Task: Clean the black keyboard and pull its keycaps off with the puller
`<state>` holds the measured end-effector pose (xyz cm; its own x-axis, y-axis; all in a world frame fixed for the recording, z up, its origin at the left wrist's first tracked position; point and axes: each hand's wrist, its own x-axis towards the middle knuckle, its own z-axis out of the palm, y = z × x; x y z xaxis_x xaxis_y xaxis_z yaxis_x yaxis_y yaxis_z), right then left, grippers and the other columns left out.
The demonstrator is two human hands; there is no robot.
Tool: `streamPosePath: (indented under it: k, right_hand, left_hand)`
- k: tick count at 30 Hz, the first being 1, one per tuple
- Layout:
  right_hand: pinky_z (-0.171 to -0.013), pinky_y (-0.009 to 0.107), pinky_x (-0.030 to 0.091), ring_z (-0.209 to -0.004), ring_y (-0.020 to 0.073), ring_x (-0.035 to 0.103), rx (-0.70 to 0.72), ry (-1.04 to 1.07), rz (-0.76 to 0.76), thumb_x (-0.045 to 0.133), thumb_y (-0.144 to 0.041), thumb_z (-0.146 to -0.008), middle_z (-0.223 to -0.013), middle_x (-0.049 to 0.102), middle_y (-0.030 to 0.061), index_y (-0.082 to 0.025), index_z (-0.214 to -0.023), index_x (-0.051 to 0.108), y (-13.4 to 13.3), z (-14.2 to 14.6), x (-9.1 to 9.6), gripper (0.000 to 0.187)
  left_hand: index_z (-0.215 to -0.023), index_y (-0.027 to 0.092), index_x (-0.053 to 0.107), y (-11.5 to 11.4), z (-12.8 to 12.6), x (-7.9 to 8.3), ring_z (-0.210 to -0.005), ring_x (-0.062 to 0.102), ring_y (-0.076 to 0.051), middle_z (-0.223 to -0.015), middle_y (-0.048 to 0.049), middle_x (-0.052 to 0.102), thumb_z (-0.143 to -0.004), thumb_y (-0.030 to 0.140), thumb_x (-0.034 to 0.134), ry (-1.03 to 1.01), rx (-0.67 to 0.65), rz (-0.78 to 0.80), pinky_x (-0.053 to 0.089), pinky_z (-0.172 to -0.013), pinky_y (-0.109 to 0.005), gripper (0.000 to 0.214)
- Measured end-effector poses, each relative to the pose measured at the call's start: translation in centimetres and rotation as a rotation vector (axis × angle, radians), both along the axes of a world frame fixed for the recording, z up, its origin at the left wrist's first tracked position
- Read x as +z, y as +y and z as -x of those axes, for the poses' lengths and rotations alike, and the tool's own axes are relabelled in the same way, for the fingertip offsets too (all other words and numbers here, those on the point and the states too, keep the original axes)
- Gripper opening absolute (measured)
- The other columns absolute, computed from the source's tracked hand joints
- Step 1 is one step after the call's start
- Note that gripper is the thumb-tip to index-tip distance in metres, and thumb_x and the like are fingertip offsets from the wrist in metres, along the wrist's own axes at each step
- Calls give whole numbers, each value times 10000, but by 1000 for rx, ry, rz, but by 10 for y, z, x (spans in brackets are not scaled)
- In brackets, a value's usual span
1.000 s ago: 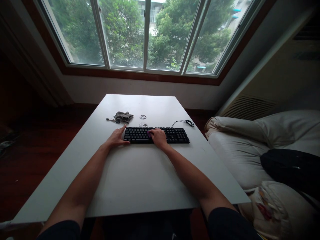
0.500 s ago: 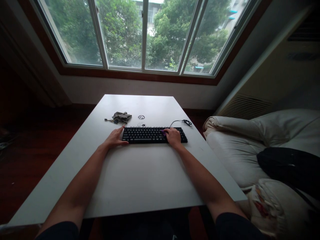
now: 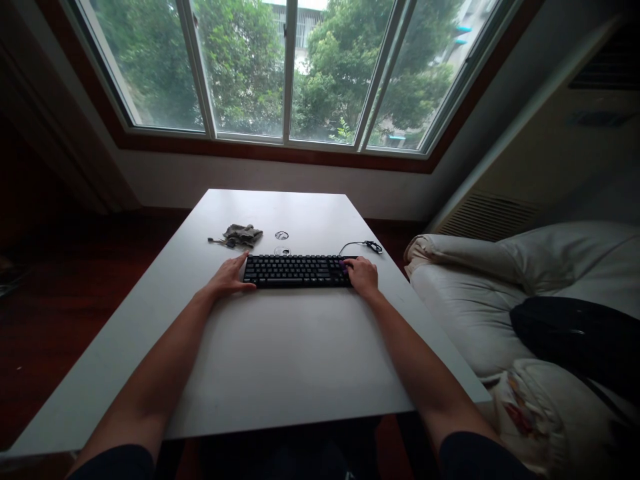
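A black keyboard [image 3: 295,272] lies flat across the white table [image 3: 295,353]. My left hand [image 3: 230,275] grips its left end, thumb at the near edge and fingers at the far corner. Over the number keys at the right end is my right hand [image 3: 365,275], its fingers closed on a small soft-looking purple piece [image 3: 344,266] that touches the keys. Most of that piece is hidden by the fingers, and its kind is unclear. The hand also covers the keyboard's right end.
Beyond the keyboard lie a crumpled grey-green cloth [image 3: 243,235], a small thin dark item [image 3: 216,240], a round clear item [image 3: 281,235] and a coiled black cable [image 3: 373,247]. A pale sofa [image 3: 465,287] with a black bag [image 3: 575,333] stands on the right.
My right hand has slid right along the keyboard with the purple piece, from near the letter keys to the number keys. My left hand keeps its place.
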<state>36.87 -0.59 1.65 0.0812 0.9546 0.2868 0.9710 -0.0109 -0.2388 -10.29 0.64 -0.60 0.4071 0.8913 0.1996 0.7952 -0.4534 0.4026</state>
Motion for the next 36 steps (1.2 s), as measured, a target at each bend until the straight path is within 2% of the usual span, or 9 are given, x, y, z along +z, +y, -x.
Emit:
streamPosePath:
  k: [5, 8, 12, 18, 20, 23, 25, 31, 36]
  right_hand:
    - [-897, 351, 406, -1016, 237, 601, -1, 33, -9, 555, -317, -977, -1057, 695, 71, -320, -1147, 775, 5, -12, -6, 278]
    - [-854, 322, 434, -971, 220, 628, -3, 100, 34, 573, -331, -953, -1067, 716, 52, -328, -1144, 778, 11, -22, -9, 279]
    - [-818, 309, 455, -931, 216, 646, -84, 156, 44, 582, -334, -928, -1078, 735, 42, -324, -1133, 784, 16, -45, -14, 288]
    - [-855, 330, 457, -978, 236, 627, -189, 138, -47, 554, -299, -933, -1106, 712, 70, -294, -1144, 771, 11, -63, -18, 302]
    - [-884, 351, 451, -1019, 257, 608, -236, 107, -133, 550, -281, -931, -1138, 690, 99, -259, -1233, 723, 9, -62, -17, 349]
    - [-934, 395, 434, -1086, 295, 566, -305, 61, -266, 561, -247, -914, -1196, 647, 153, -196, -1421, 570, 5, -61, -14, 510]
    - [-953, 416, 423, -1112, 311, 540, -320, 39, -301, 561, -223, -903, -1214, 623, 175, -170, -1452, 525, 3, -60, -13, 552]
    - [-916, 379, 431, -1017, 278, 541, -166, 93, -186, 498, -205, -919, -1084, 637, 146, -157, -1118, 714, 7, -36, -15, 298]
    - [-927, 361, 431, -1022, 266, 531, 9, 99, -177, 485, -164, -914, -1064, 642, 121, -183, -1104, 730, 6, -11, -14, 310]
  left_hand:
    - [-1629, 182, 222, 0, 0, 0, -1431, 401, -389, -1584, -182, 405, -702, 720, 742, 8, -2, -7, 317, -1178, -492, 1191]
    - [-1630, 191, 224, 0, 1, -1, -1422, 410, -390, -1582, -177, 410, -702, 720, 743, 9, -3, -13, 320, -1175, -497, 1187]
    - [-1628, 193, 235, 1, 1, -3, -1421, 410, -393, -1572, -173, 427, -694, 720, 750, -2, -5, -14, 340, -1163, -491, 1189]
    - [-1629, 195, 233, 1, 1, -3, -1421, 408, -395, -1577, -172, 421, -699, 707, 755, -3, -6, -15, 334, -1165, -494, 1183]
    - [-1631, 193, 222, 1, 0, -2, -1428, 398, -391, -1592, -168, 400, -705, 716, 744, 6, -8, -11, 327, -1170, -486, 1184]
    - [-1633, 181, 212, 0, 0, -1, -1430, 396, -386, -1599, -172, 388, -712, 728, 730, 18, -16, -7, 322, -1174, -478, 1189]
    - [-1632, 183, 212, 0, -1, -1, -1427, 400, -385, -1592, -173, 397, -713, 728, 730, 20, -14, -3, 322, -1173, -480, 1187]
    - [-1629, 204, 233, -1, -2, 2, -1414, 415, -395, -1577, -167, 422, -707, 710, 741, -3, -6, -4, 334, -1160, -500, 1168]
    - [-1623, 225, 253, -1, -3, 3, -1412, 416, -394, -1590, -146, 411, -701, 695, 749, -11, -5, 6, 338, -1158, -492, 1147]
